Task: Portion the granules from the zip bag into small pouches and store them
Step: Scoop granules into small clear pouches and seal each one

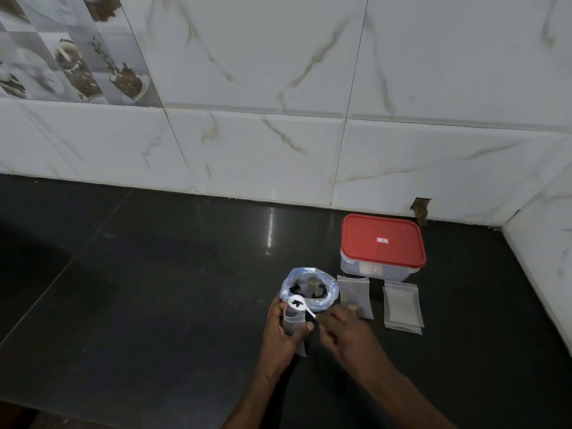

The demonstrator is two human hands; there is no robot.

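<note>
Dark glossy desk (154,289) w/ a rectangular clear tub (382,243), red lid, by the tiled wall. Crinkly zip bag (331,297) stood mouth-up just left of it. L hand (278,339) gripped a translucent pouch (292,323), long axis upright, mouth up. R hand (346,332) pinched a white plastic spoon (298,304), bowl w/ dark granules over the pouch mouth, handle slanting back-right.

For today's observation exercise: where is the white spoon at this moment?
In the head view, lower centre, the right hand holds the white spoon, its bowl over the small pouch in the left hand, just in front of the zip bag.
</note>
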